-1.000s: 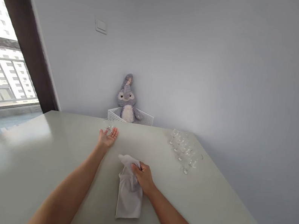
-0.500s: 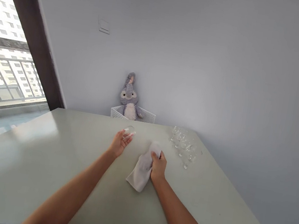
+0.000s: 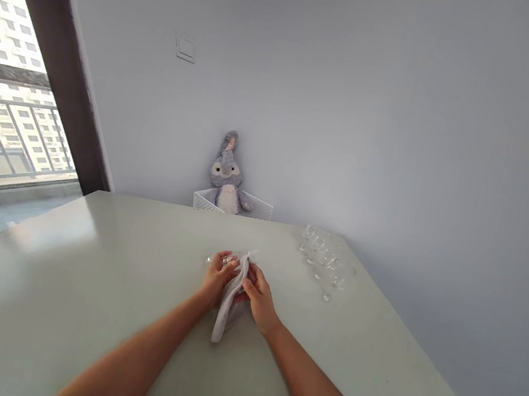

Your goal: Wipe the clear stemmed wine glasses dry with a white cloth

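My left hand (image 3: 219, 278) is closed around a small clear glass (image 3: 227, 260), which lies tilted in the fingers and is partly hidden by them. A pale grey-white cloth (image 3: 225, 313) hangs folded between my two hands, its lower end drooping toward the table. My right hand (image 3: 259, 297) pinches this cloth from the right side. The cloth's upper end meets the glass; whether part of it is inside the glass I cannot tell. Both hands are close together above the middle of the table.
Several clear glasses (image 3: 320, 256) stand grouped at the back right of the pale table (image 3: 74, 301). Behind the far edge, a grey plush rabbit (image 3: 229, 182) sits in a white perforated basket (image 3: 262, 210) by the wall. A window is at the left.
My hands have come together. The right hand has carried the cloth left to the glass, and the left hand has lowered the glass slightly toward me. The cloth has turned edge-on.
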{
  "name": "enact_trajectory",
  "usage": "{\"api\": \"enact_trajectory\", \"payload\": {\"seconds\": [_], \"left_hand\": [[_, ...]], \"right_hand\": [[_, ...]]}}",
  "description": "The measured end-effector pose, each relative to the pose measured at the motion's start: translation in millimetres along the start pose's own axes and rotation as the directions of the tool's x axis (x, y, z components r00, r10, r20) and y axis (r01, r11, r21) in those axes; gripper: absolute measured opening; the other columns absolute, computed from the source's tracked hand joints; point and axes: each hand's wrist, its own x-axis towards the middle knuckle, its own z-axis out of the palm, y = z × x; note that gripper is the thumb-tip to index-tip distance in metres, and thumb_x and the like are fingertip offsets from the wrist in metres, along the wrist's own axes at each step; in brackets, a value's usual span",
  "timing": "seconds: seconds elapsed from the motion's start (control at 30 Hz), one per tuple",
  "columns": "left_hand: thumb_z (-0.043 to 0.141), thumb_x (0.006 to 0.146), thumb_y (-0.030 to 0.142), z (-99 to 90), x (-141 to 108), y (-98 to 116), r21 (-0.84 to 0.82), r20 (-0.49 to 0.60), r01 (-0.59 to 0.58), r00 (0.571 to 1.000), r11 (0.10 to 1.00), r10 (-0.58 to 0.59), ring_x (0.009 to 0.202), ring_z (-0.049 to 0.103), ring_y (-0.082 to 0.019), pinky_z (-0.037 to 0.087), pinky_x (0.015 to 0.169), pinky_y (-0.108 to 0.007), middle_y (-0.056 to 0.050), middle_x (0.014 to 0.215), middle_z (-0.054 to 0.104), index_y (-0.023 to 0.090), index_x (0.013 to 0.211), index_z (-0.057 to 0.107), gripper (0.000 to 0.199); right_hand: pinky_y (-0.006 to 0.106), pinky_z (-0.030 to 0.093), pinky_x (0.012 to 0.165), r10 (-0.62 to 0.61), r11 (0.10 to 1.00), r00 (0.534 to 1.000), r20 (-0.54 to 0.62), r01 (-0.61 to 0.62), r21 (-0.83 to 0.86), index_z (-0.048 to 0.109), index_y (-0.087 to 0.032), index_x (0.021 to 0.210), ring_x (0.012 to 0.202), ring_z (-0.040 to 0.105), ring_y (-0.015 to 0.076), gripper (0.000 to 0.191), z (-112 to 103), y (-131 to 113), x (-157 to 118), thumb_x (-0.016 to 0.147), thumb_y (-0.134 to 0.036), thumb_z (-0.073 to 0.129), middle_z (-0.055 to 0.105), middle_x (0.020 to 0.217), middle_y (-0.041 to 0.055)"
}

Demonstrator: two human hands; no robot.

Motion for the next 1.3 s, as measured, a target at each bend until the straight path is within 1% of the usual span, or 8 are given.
{"api": "enact_trajectory", "payload": {"seconds": [0.3, 0.57, 0.7, 0.83, 0.97, 1.07, 1.17, 1.3], "left_hand": [[0.060, 0.068, 0.043, -1.1, -7, 1, 0.350, 0.160, -0.047, 0.987, 0.936, -0.010, 0.072, 0.056, -0.015, 0.046, 0.064, -0.027, -0.001, 0.081, 0.057, 0.019, 0.104, 0.047, 0.045], [0.068, 0.064, 0.034, -9.7, -3, 12, 0.254, 0.355, -0.043, 0.933, 0.966, -0.051, 0.086, 0.053, -0.016, 0.041, 0.079, -0.028, -0.004, 0.091, 0.058, 0.019, 0.114, 0.050, 0.055], [0.057, 0.070, 0.048, -9.7, 1, 14, 0.291, 0.241, 0.023, 0.966, 0.956, -0.096, 0.065, 0.052, -0.012, 0.045, 0.063, -0.027, -0.001, 0.071, 0.056, 0.015, 0.105, 0.055, 0.048], [0.034, 0.075, 0.062, -4.7, 1, 7, 0.419, 0.071, 0.073, 0.991, 0.905, -0.113, 0.048, 0.044, -0.010, 0.040, 0.047, -0.024, 0.001, 0.054, 0.048, 0.011, 0.082, 0.060, 0.058], [0.053, 0.072, 0.051, 2.0, -6, 11, 0.325, 0.245, -0.053, 0.969, 0.944, -0.030, 0.078, 0.054, -0.014, 0.045, 0.067, -0.026, -0.006, 0.097, 0.058, 0.020, 0.111, 0.051, 0.050], [0.065, 0.066, 0.038, 4.1, -11, 21, 0.246, 0.324, -0.099, 0.946, 0.964, 0.014, 0.091, 0.052, -0.016, 0.042, 0.078, -0.026, -0.007, 0.117, 0.051, 0.023, 0.118, 0.046, 0.057], [0.058, 0.072, 0.043, 3.2, -11, 28, 0.290, 0.273, -0.047, 0.961, 0.956, -0.035, 0.079, 0.053, -0.015, 0.042, 0.070, -0.025, -0.005, 0.093, 0.060, 0.020, 0.114, 0.050, 0.048], [0.036, 0.080, 0.054, -0.6, -7, 29, 0.371, 0.216, 0.100, 0.958, 0.923, -0.190, 0.071, 0.053, -0.015, 0.042, 0.066, -0.028, -0.004, 0.077, 0.060, 0.015, 0.105, 0.057, 0.051]], "right_hand": [[0.022, 0.043, 0.040, 0.119, 0.990, 0.993, -0.002, -0.119, -0.076, 0.059, -0.017, 0.092, 0.049, 0.050, 0.0111, 0.030, -7, 22, 5, 0.066, -0.031, 0.062, 0.056, 0.064, -0.0022], [0.023, 0.043, 0.051, 0.283, 0.855, 0.958, -0.044, -0.232, 0.463, 0.058, -0.014, 0.077, 0.052, 0.051, 0.0107, 0.022, -17, 17, 12, 0.065, -0.032, 0.066, 0.058, 0.061, 0.0011], [0.025, 0.042, 0.054, 0.120, 0.992, 0.992, -0.027, -0.121, -0.038, 0.059, -0.018, 0.085, 0.057, 0.051, 0.0137, 0.024, -10, 18, 2, 0.066, -0.031, 0.064, 0.058, 0.065, 0.0007], [0.029, 0.041, 0.065, -0.062, 0.895, 0.998, -0.003, 0.054, -0.443, 0.061, -0.019, 0.075, 0.071, 0.053, 0.0188, 0.019, -8, 20, 0, 0.065, -0.034, 0.064, 0.061, 0.073, 0.0041], [0.027, 0.041, 0.054, 0.137, 0.990, 0.982, -0.129, -0.135, 0.031, 0.059, -0.016, 0.083, 0.058, 0.053, 0.0160, 0.031, -9, 14, 7, 0.069, -0.044, 0.059, 0.061, 0.069, 0.0039], [0.026, 0.041, 0.052, 0.208, 0.927, 0.975, -0.082, -0.169, 0.334, 0.057, -0.015, 0.093, 0.059, 0.054, 0.0152, 0.038, -5, 10, 7, 0.073, -0.048, 0.055, 0.061, 0.074, 0.0048], [0.026, 0.041, 0.053, 0.132, 0.991, 0.988, -0.076, -0.130, 0.026, 0.058, -0.017, 0.089, 0.061, 0.054, 0.0159, 0.036, -2, 12, 1, 0.069, -0.047, 0.059, 0.060, 0.071, 0.0032], [0.025, 0.040, 0.058, -0.004, 0.915, 0.998, -0.059, -0.020, -0.404, 0.059, -0.019, 0.071, 0.067, 0.054, 0.0175, 0.026, -5, 15, -2, 0.062, -0.042, 0.066, 0.060, 0.070, 0.0036]]}}
